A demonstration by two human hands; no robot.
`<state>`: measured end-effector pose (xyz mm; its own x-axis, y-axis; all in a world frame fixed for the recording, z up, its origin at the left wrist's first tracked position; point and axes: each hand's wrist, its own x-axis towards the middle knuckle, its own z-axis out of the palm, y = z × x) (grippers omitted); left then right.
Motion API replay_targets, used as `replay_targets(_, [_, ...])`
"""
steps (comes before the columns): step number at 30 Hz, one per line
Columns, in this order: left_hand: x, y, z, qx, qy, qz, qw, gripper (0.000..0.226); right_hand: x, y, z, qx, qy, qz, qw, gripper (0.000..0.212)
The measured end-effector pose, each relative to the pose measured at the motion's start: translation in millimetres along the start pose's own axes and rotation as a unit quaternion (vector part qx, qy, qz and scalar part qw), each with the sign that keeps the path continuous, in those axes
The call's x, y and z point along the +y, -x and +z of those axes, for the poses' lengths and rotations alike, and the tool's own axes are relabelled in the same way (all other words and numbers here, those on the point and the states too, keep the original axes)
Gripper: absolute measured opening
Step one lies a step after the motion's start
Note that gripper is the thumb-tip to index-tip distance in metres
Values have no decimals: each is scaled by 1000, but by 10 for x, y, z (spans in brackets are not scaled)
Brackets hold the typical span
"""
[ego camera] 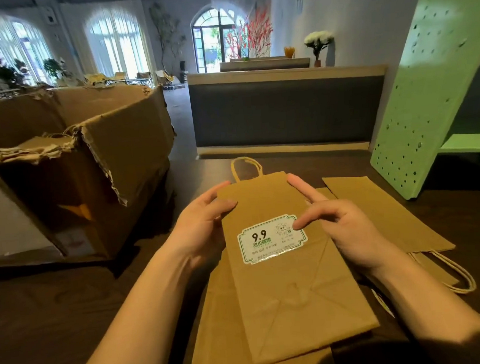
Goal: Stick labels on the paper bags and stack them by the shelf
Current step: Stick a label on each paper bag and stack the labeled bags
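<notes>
Our forearms (pixel 140 319) are reaching in from the bottom edge, and just beyond them we are holding one flat-folded paper bag (pixel 288 298) over a loose pile of bags (pixel 217 344) on the dark table (pixel 56 311). Our left hand (pixel 205 227) is gripping the bag's left edge, thumb on the front and fingers behind. Our right hand (pixel 343 231) is pinching the right edge, its thumb tip pressing the right end of the white label (pixel 269 240), which is already sitting on the bag's face. We are judging the sticking as nearly done, so the risk is lying in the finish: if we are letting go before the label's corners are rubbed down, an edge may curl or trap a wrinkle. Carrying the bag toward the green shelf (pixel 427 95) on the right, we may be snagging the twisted handles of the other bags (pixel 385 213) spread beside it. The uneven pile below may be sliding if we are brushing it.
</notes>
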<state>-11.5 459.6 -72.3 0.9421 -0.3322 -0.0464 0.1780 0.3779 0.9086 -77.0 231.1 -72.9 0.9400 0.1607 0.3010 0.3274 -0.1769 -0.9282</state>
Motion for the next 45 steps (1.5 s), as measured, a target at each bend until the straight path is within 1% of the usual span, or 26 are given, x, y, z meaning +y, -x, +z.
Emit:
replay_targets(2, [-11,-29,-14,6,-30,4,1000,31,-75,-5,37,59,-108,50,991,47])
replay_targets(3, [-15,-36,-18,6,-47,5,999,34,-110,-9,53,86,-176,81,977,46])
replay_targets(4, [-23,-49,-33,9,-63,7,998,37,-136,-6,64,106,-217,102,965,43])
replay_targets(5, [-32,-57,-42,14,-85,12,996,39,-153,0,73,113,-223,116,961,39])
replay_targets(7, [-56,-71,-63,21,-128,26,991,42,-156,9,97,105,-179,151,967,35])
replay_targets(10, [-80,-66,-59,29,-182,50,982,44,-67,-38,171,93,-93,196,972,56])
replay_targets(12, [-105,-70,-69,46,-233,70,969,44,22,-57,178,96,-56,202,973,69])
replay_targets(13, [-118,-72,-75,55,-273,84,957,43,41,-55,178,89,-44,202,974,75])
replay_targets(15, [-144,-93,-98,66,-378,114,916,42,72,-54,174,73,-8,196,978,79])
replay_targets(18, [-173,-111,-123,69,-510,143,845,42,143,-56,203,62,79,161,982,76])
replay_targets(20, [-185,-101,-120,74,-553,148,816,41,200,-65,212,61,138,134,979,75])
replay_targets(22, [-183,-85,-104,74,-569,148,805,37,229,-61,206,58,168,119,977,71])
replay_targets(25, [-192,-86,-95,75,-579,149,798,27,260,-62,180,47,199,103,973,62])
replay_targets(27, [-201,-110,-110,89,-574,148,800,31,282,-71,126,59,212,92,971,53])
replay_targets(28, [-195,-109,-117,96,-558,167,807,33,292,-84,91,81,226,83,967,45])
replay_targets(29, [-185,-100,-108,95,-533,203,816,33,312,-94,35,119,248,74,959,37])
replay_targets(31, [-158,-53,-70,66,-484,273,829,27,348,-106,-86,216,297,76,927,22])
replay_targets(32, [-154,-33,-47,40,-468,285,836,22,371,-108,-155,257,329,94,904,20])
replay_targets(33, [-160,-9,-19,11,-458,278,844,19,398,-108,-227,280,375,123,875,21])
replay_targets(34, [-176,7,4,-16,-455,258,852,16,433,-107,-300,280,428,168,842,26])
replay_targets(35, [-197,12,18,-39,-458,236,856,15,462,-105,-364,259,471,226,812,33])
replay_targets(37, [-235,4,32,-81,-473,199,855,14,515,-107,-456,200,494,340,775,45])
replay_targets(38, [-247,5,40,-98,-479,187,852,14,529,-107,-479,177,495,375,763,48])
replay_targets(39, [-256,5,42,-111,-484,181,849,14,542,-110,-495,166,501,390,754,51])
replay_targets(42, [-265,2,40,-105,-493,176,846,15,504,-122,-496,171,544,379,729,69])
replay_targets(45, [-268,13,48,-96,-479,167,856,15,479,-134,-468,157,609,350,694,76])
